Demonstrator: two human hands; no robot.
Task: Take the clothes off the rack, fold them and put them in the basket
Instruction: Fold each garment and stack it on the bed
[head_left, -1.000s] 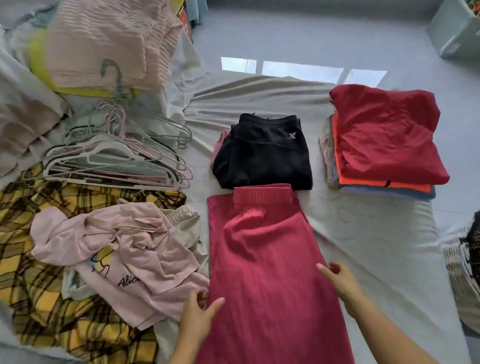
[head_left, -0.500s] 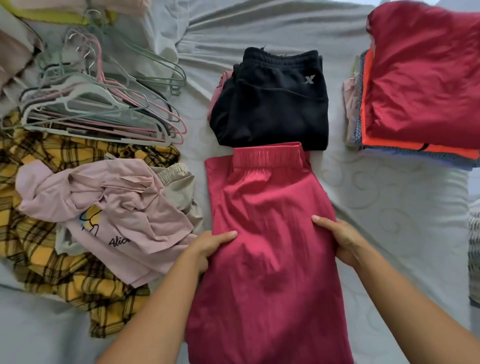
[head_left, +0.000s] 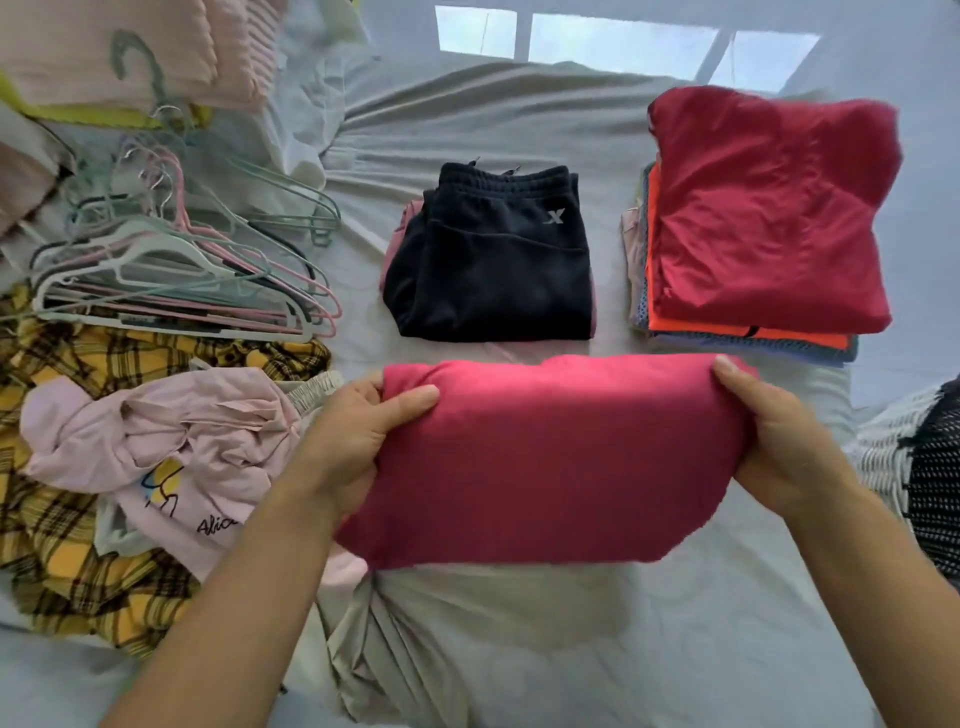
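A pink-red garment (head_left: 550, 457), folded over into a wide rectangle, is lifted just above the grey sheet. My left hand (head_left: 358, 436) grips its left end with the thumb on top. Its right end sits in the grip of my right hand (head_left: 774, 441). Beyond it lie folded black shorts (head_left: 493, 260) on something pink. At the right stands a pile of folded clothes topped by a dark red one (head_left: 769, 208). A woven basket (head_left: 883, 457) shows at the right edge, with dark mesh cloth inside.
Several plastic hangers (head_left: 176, 260) lie heaped at the left. Below them are a crumpled pale pink shirt (head_left: 171, 441) and a yellow plaid garment (head_left: 78, 561). Pink ribbed clothes (head_left: 130, 47) sit at the top left. The grey sheet (head_left: 519, 649) is wrinkled in front of me.
The pink-red garment lay flat and long with my hands on its sides; now it is folded in half and lifted, gripped at both ends.
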